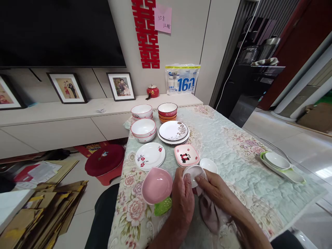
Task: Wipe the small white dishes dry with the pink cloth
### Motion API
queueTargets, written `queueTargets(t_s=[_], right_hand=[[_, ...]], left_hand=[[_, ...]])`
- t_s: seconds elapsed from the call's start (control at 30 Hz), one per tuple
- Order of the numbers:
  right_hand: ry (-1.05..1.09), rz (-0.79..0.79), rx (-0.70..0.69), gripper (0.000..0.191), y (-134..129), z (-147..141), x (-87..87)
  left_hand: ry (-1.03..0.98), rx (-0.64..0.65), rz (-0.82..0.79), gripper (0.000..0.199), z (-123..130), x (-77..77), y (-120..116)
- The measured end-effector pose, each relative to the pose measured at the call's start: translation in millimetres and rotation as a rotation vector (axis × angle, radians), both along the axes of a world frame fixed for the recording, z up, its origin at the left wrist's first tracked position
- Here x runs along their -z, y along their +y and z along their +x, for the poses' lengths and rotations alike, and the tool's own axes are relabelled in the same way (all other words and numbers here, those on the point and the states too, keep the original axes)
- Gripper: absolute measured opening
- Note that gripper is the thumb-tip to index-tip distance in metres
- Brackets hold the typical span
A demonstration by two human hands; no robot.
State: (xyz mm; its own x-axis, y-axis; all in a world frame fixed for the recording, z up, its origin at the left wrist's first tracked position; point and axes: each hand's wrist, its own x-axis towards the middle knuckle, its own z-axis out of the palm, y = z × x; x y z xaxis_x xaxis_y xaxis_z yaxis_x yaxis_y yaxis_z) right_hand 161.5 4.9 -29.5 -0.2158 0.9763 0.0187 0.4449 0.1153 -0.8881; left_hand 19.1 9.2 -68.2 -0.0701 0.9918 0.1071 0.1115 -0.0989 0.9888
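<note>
- We've got a small white bowl (194,173) up between both hands, tipped toward us, just above the near part of the table (249,221).
- Our left hand (184,195) is closed round its left side, thumb over the rim. Our right hand (216,188) grips a soft cloth (212,216) at the right side, thumb reaching inside. Which fingers sit underneath, we can't tell.
- For a decent wipe, we'd let the left do the holding and turn the bowl bit by bit, with cloth between right thumb and surface. Light pinch on the rim, imo; glazed stuff probably slips easily.
- Loose cloth hangs below the right hand, so we'd bunch it up a little to stop it dragging on things.
- Pose-wise, the left forearm rises from the bottom edge and the right one slants in from lower right, wrists close together.
- Just beyond the hands: another white bowl (209,165) and a square pink dish (186,155). Left of them is a pink dish with a green leaf (157,185), so we'd give that left wrist some room.
- Farther back: flowered plates (150,155) and stacked bowls (143,128).
</note>
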Motion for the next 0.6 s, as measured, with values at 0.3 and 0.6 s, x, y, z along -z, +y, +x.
queueTargets(t_s=[0.3, 0.6], right_hand=[[-0.141, 0.222, 0.188, 0.038, -4.4, 27.1, -8.9], [-0.416, 0.36, 0.21, 0.018, -4.9, 6.9, 5.5]], left_hand=[[-0.749, 0.226, -0.379, 0.042, 6.8, -11.9, 3.6], [-0.871, 0.419, -0.426, 0.047, 3.3, -26.4, 2.5]])
